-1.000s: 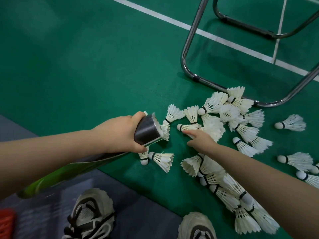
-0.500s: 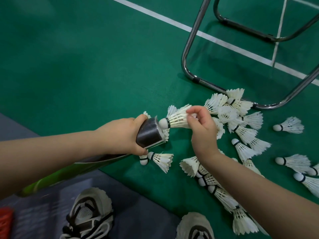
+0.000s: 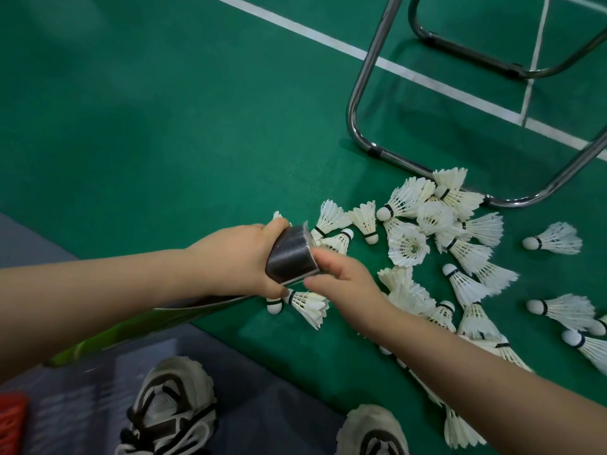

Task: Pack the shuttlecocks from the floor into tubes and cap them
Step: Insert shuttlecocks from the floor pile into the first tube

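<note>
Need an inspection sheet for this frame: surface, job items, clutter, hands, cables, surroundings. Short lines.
Surface: green court floor with white lines; grey strip near the feet.
Job's things: tube, dark at its open end, green further back; many loose shuttlecocks scattered on the floor to its right; no cap seen.
Clutter: red object at the lower-left edge, cut off, unidentifiable.
Grippers: left hand grips the tube near its mouth; right hand at the mouth, fingers curled against the rim; whether it holds anything is hidden.
Cables: nothing seen.
Surroundings: chrome tubular frames on the floor; two shoes at the bottom.
</note>
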Action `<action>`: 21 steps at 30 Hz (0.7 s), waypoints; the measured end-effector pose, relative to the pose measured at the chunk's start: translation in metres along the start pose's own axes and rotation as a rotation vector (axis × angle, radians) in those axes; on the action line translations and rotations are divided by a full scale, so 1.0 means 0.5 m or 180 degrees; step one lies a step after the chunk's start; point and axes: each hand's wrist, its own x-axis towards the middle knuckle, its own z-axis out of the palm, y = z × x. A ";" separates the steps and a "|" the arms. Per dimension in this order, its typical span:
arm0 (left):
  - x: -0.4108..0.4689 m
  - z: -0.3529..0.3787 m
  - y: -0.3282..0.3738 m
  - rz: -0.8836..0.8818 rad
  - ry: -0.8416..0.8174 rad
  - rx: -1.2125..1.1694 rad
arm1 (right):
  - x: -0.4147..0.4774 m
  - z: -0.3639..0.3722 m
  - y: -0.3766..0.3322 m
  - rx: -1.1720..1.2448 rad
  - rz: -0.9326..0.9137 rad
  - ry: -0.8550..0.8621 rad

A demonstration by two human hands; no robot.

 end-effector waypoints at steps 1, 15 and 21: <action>-0.004 0.004 0.001 0.0051 0.0000 0.0035 | 0.004 0.001 0.003 0.0052 0.0102 -0.0212; -0.008 0.018 -0.036 -0.0073 -0.0069 0.0122 | 0.061 0.003 0.022 -0.0103 0.0473 0.0860; -0.021 0.031 -0.073 -0.0202 -0.0123 0.0150 | 0.098 -0.057 0.096 -0.0918 0.1307 0.0862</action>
